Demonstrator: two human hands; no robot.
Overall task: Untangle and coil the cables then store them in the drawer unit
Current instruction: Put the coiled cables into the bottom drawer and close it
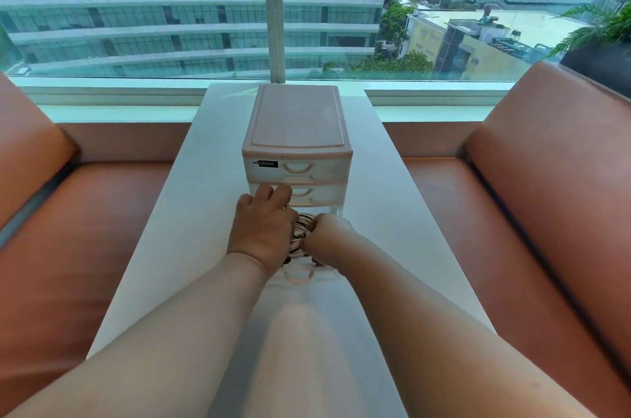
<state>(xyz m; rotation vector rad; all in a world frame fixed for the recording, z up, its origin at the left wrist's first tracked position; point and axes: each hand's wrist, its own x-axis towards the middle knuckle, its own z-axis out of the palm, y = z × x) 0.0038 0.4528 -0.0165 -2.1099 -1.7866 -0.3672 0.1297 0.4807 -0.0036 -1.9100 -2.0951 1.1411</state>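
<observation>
A pink and clear plastic drawer unit [297, 130] stands on a narrow white table [191, 212]. Its bottom drawer [300, 275] is pulled out toward me. Coiled cables [300, 233], dark and light, lie in that drawer between my hands. My left hand [263, 229] rests palm down over the left side of the coil, fingers reaching the middle drawer front. My right hand [327, 236] is closed around the right side of the coil. Most of the coil is hidden by both hands.
Orange-brown padded seats [85, 229] run along both sides of the table, the right one [529, 212] close to my forearm. A window sill [112, 99] and glass lie behind the unit. A dark planter [601, 65] sits at far right.
</observation>
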